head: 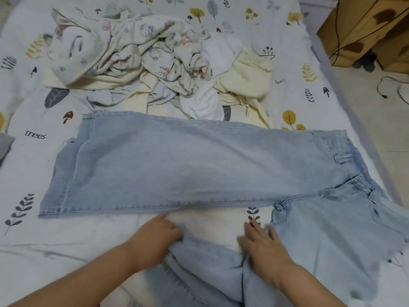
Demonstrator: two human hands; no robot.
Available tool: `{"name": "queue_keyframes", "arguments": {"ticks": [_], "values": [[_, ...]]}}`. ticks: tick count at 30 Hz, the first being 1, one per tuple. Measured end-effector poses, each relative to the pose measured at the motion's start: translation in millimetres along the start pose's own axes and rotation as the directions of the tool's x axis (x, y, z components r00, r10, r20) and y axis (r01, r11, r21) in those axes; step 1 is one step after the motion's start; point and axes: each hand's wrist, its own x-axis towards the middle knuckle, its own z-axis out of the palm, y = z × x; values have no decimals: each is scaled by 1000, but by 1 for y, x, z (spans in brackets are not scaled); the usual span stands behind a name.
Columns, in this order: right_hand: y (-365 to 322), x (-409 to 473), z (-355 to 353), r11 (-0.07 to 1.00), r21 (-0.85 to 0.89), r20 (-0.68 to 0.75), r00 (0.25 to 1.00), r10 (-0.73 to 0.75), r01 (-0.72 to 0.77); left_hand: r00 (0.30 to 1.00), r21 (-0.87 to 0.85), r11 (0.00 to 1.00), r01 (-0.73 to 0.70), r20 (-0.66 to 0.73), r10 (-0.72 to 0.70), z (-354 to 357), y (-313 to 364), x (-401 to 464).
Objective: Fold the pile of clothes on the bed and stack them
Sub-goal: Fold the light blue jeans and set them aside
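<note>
Light blue jeans [188, 165] lie spread on the bed. One leg stretches flat to the left across the middle, the waist is at the right, and the other leg runs down toward me. My left hand [155, 238] grips a fold of that near leg with curled fingers. My right hand [263, 244] rests on the same leg, fingers fairly straight and blurred by motion. Behind the jeans sits a pile of unfolded clothes [155, 60], cream, white and cartoon-printed.
The bed sheet [28, 120] is white with leaf and mushroom prints. A grey item [5, 145] peeks in at the left edge. Right of the bed lies a tiled floor with a cardboard box [367, 29] and cables [389, 87].
</note>
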Motion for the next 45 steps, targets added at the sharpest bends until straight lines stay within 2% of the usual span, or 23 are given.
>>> {"name": "queue_keyframes", "arguments": {"ticks": [2, 5, 7, 11, 13, 15, 16, 17, 18, 20, 21, 22, 24, 26, 29, 32, 33, 35, 36, 39, 41, 43, 45], "values": [[7, -3, 6, 999, -15, 8, 1000, -30, 30, 985, -187, 969, 162, 84, -148, -7, 6, -7], [15, -9, -3, 996, 57, -35, 997, -64, 66, 967, -463, 856, 228, 207, -146, -21, 0, -33], [22, -15, -19, 985, 139, -117, 989, -87, 103, 923, -601, 721, 344, 358, -142, -32, -19, -61], [39, -17, -50, 883, 454, -253, 968, -1, 120, 827, -707, 440, 554, 526, -197, -37, -79, -124], [39, -11, -58, 840, 524, -347, 936, 63, 138, 770, -687, 350, 636, 540, -339, -35, -98, -143], [32, -2, -60, 848, 519, -426, 892, 151, 104, 659, -525, 417, 742, 460, -595, -26, -99, -148], [28, 4, -58, 866, 494, -455, 871, 184, 75, 579, -345, 472, 811, 365, -729, -18, -95, -142], [23, 9, -55, 889, 457, -474, 857, 200, 45, 548, -136, 531, 836, 154, -822, -9, -87, -135], [18, 15, -52, 915, 403, -496, 845, 198, 22, 583, 19, 585, 811, -108, -805, 0, -74, -127], [10, 22, -47, 952, 306, -523, 834, 175, -8, 660, 33, 738, 674, -477, -581, 15, -36, -110], [9, 24, -46, 960, 281, -524, 836, 165, -13, 679, 3, 806, 592, -541, -496, 25, -18, -104], [9, 26, -45, 963, 271, -507, 847, 159, -18, 718, 4, 848, 530, -534, -447, 34, -3, -100], [9, 22, -44, 968, 249, -462, 877, 130, -13, 799, 71, 870, 488, -438, -413, 55, 17, -96], [12, 15, -44, 952, 303, -432, 896, 100, 40, 821, 94, 841, 533, -299, -486, 71, 24, -96], [21, 4, -43, 924, 369, -400, 914, 64, 97, 803, -38, 827, 562, -217, -555, 61, 15, -100], [27, -8, -47, 922, 375, -313, 949, 31, 94, 905, -234, 891, 389, -84, -417, 39, 5, -113], [29, -11, -50, 927, 361, -279, 960, 4, 101, 917, -337, 861, 380, 16, -398, 29, 3, -118], [33, -17, -58, 929, 352, -221, 975, -33, 111, 902, -575, 695, 432, 284, -326, 9, 2, -129], [35, -20, -64, 930, 350, -193, 980, -47, 114, 900, -661, 614, 431, 360, -245, -1, 0, -135], [43, -25, -83, 919, 368, -137, 986, -99, 144, 913, -820, 423, 385, 405, -46, -43, -16, -150], [50, -26, -98, 868, 470, -108, 986, -127, 163, 908, -870, 325, 370, 414, 73, -69, -32, -154], [55, -24, -113, 813, 560, -88, 987, -136, 162, 895, -881, 283, 379, 427, 130, -91, -49, -152], [56, -14, -122, 784, 604, -125, 989, -83, 142, 903, -868, 316, 383, 424, 69, -106, -64, -142]]}}
